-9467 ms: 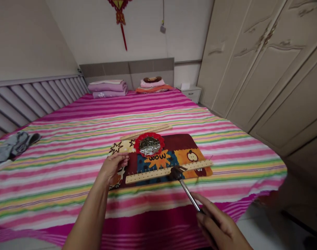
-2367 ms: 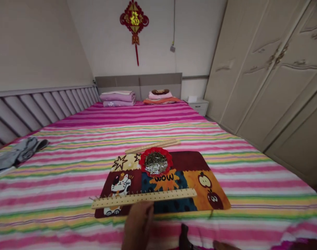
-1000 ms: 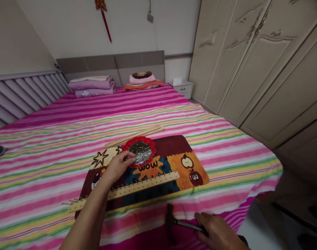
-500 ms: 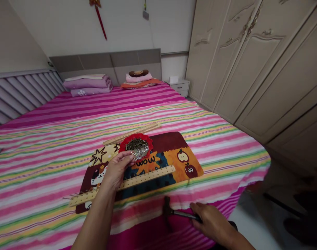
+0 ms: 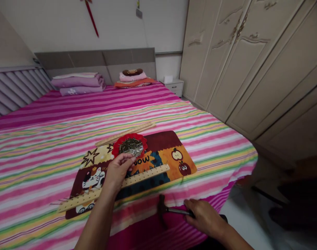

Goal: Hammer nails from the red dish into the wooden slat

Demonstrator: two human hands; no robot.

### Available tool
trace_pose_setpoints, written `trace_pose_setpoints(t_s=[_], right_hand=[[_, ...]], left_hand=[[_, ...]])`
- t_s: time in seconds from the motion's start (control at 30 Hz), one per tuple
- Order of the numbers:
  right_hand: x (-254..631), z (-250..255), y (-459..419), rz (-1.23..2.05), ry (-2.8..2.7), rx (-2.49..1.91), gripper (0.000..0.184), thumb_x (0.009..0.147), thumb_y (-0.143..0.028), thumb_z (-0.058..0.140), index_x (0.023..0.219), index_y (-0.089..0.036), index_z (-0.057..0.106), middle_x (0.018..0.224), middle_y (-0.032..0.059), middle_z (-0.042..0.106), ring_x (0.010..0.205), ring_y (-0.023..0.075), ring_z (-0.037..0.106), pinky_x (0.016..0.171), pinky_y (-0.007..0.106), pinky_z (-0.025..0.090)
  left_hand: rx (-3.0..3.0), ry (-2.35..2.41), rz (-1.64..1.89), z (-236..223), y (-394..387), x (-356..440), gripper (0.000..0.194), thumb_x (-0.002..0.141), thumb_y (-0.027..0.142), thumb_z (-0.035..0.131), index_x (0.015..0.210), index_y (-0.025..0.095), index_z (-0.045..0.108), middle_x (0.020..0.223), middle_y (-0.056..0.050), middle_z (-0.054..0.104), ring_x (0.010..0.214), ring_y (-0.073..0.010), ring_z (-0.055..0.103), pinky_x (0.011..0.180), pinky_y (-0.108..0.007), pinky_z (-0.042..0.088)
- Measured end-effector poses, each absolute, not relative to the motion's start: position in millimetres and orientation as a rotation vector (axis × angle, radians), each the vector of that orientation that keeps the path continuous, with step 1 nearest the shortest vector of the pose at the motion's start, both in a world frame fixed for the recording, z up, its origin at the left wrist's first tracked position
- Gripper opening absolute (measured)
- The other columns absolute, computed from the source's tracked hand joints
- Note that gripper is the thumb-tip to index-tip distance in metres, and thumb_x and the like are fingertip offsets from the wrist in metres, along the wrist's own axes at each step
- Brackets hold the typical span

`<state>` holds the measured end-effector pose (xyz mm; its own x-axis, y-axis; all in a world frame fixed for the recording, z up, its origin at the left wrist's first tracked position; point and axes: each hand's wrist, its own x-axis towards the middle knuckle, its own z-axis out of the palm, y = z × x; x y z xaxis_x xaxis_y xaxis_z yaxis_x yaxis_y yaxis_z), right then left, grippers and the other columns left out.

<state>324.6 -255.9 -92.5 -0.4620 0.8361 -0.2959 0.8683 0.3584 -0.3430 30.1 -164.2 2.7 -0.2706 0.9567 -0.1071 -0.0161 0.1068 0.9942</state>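
My left hand (image 5: pixel 120 171) is pinched at the near edge of a red scalloped bowl (image 5: pixel 144 140) full of thin metal nails (image 5: pixel 129 145). A nail seems to be between its fingertips, mostly hidden. Below that wrist runs a long wooden strip (image 5: pixel 148 174) with rows of holes and some nails standing in it, partly covered by my forearm. It lies across a patterned mat (image 5: pixel 162 138). At the bed's near edge my right hand (image 5: pixel 204 216) grips a hammer (image 5: pixel 171 210) by its dark handle, the head pointing left.
Behind the bowl lies a second wooden strip (image 5: pixel 124 134). A striped sheet (image 5: pixel 213 139) covers the bed. Folded bedding (image 5: pixel 80 83) and a pillow stack (image 5: pixel 134 78) rest by the headboard (image 5: pixel 129 60). A wardrobe (image 5: pixel 226 69) stands on the right.
The view has shifted slightly right, so the scene sits further left. My left fingertips have drawn a little nearer from the bowl. My right hand keeps hold of the hammer.
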Motion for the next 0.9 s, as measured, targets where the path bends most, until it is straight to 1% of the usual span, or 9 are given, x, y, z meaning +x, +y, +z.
trace_pose_setpoints(t_s=[0.13,0.27,0.37,0.47,0.63,0.77,0.9], right_hand=[[329,-93,-255,-0.713,2.545,1.564,0.015,0.080,-0.026,0.055,0.090,-0.018,0.063,0.085,0.0074,0.070,0.077,0.0229,0.067,0.062,0.027,0.038],[333,-93,-256,-0.697,2.553,1.556,0.016,0.080,-0.027,0.056,0.092,-0.018,0.062,0.086,0.0077,0.070,0.076,0.0221,0.066,0.062,0.026,0.037],[335,-93,-257,-0.681,2.560,1.553,0.018,0.081,-0.029,0.056,0.094,-0.017,0.062,0.087,0.0082,0.070,0.074,0.0217,0.065,0.061,0.027,0.036],[337,-94,-256,-0.677,2.567,1.545,0.019,0.081,-0.030,0.056,0.094,-0.017,0.062,0.086,0.0081,0.070,0.073,0.0209,0.065,0.061,0.026,0.036],[339,-95,-254,-0.676,2.577,1.543,0.019,0.082,-0.030,0.055,0.094,-0.017,0.062,0.085,0.0079,0.070,0.072,0.0207,0.065,0.060,0.026,0.037],[341,-98,-254,-0.685,2.576,1.549,0.020,0.082,-0.030,0.055,0.095,-0.017,0.062,0.086,0.0080,0.070,0.072,0.0208,0.064,0.061,0.026,0.037],[341,-102,-254,-0.721,2.576,1.556,0.021,0.082,-0.031,0.055,0.095,-0.017,0.062,0.086,0.0090,0.070,0.073,0.0217,0.064,0.062,0.027,0.038]], left_hand=[[1.015,1.431,1.214,-20,-179,76,0.043,0.051,0.048,0.076,0.075,0.016,0.063,0.062,0.000,0.063,0.058,-0.0107,0.056,0.053,-0.021,0.044],[1.044,1.453,1.131,-47,-183,115,0.034,0.056,0.046,0.069,0.075,0.018,0.065,0.064,0.000,0.064,0.060,-0.0123,0.057,0.051,-0.021,0.042],[1.077,1.522,1.137,-58,-183,133,0.027,0.063,0.042,0.063,0.078,0.019,0.066,0.066,0.000,0.066,0.062,-0.0131,0.059,0.054,-0.022,0.044],[1.112,1.600,1.143,-65,-180,142,0.023,0.068,0.038,0.058,0.081,0.021,0.066,0.069,0.000,0.067,0.066,-0.0141,0.062,0.058,-0.023,0.046],[1.179,1.625,1.171,-76,-175,151,0.025,0.072,0.040,0.056,0.086,0.021,0.066,0.077,-0.001,0.069,0.066,-0.0135,0.062,0.065,-0.025,0.049],[1.255,1.644,1.161,-79,-172,156,0.022,0.074,0.039,0.055,0.085,0.023,0.066,0.073,0.001,0.068,0.063,-0.0126,0.060,0.067,-0.024,0.048],[1.304,1.692,1.146,-82,-171,158,0.022,0.076,0.039,0.055,0.084,0.022,0.066,0.072,0.001,0.068,0.062,-0.0127,0.059,0.066,-0.025,0.047]])
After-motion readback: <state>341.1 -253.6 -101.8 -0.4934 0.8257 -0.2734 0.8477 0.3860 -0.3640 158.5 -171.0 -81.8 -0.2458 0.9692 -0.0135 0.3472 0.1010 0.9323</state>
